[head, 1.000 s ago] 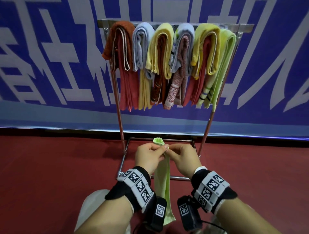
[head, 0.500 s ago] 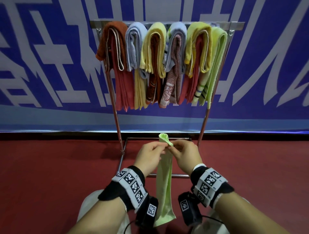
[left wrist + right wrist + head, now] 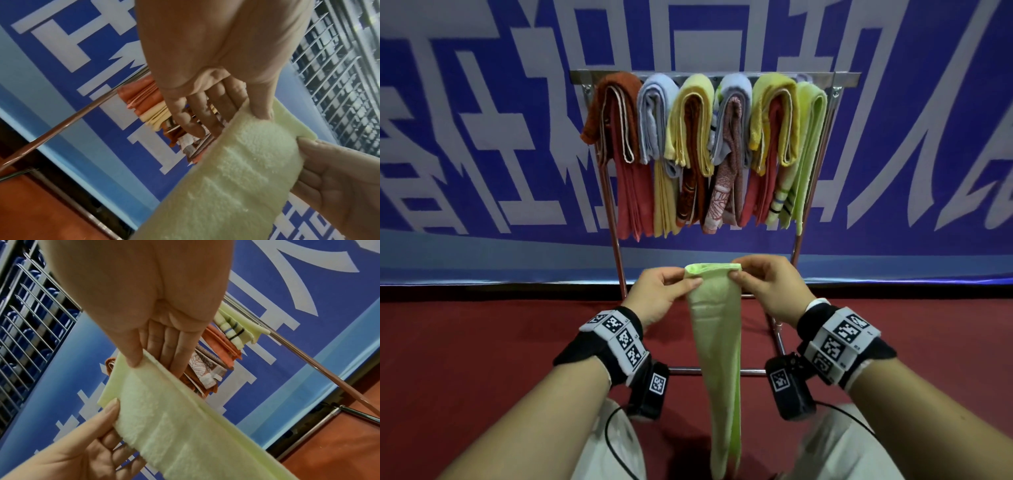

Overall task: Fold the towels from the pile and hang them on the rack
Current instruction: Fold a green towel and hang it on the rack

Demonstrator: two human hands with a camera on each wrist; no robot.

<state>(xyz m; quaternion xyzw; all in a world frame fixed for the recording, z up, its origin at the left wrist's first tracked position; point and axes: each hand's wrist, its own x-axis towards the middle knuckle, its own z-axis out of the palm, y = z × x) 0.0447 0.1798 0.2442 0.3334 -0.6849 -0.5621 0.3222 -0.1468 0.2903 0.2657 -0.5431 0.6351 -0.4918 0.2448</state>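
Observation:
A pale green towel (image 3: 717,346) hangs lengthwise in front of me, folded into a narrow strip. My left hand (image 3: 664,291) pinches its top left corner between thumb and fingers, and my right hand (image 3: 770,284) pinches the top right corner. The left wrist view shows the towel (image 3: 236,175) under my left thumb (image 3: 263,112). In the right wrist view the towel (image 3: 174,415) is pinched the same way by my right thumb (image 3: 133,358). Behind stands the metal rack (image 3: 842,79) with several folded towels (image 3: 695,144) draped over its top bar, filling it from left to right.
The rack's base frame (image 3: 777,335) lies on the red floor (image 3: 482,359) just beyond my hands. A blue banner with large white characters (image 3: 482,137) covers the wall behind. My knees in light trousers (image 3: 613,445) are at the bottom of the head view.
My hands have moved apart, spreading the towel's top edge from a bunched tip to a flat width. The view has moved closer to the rack.

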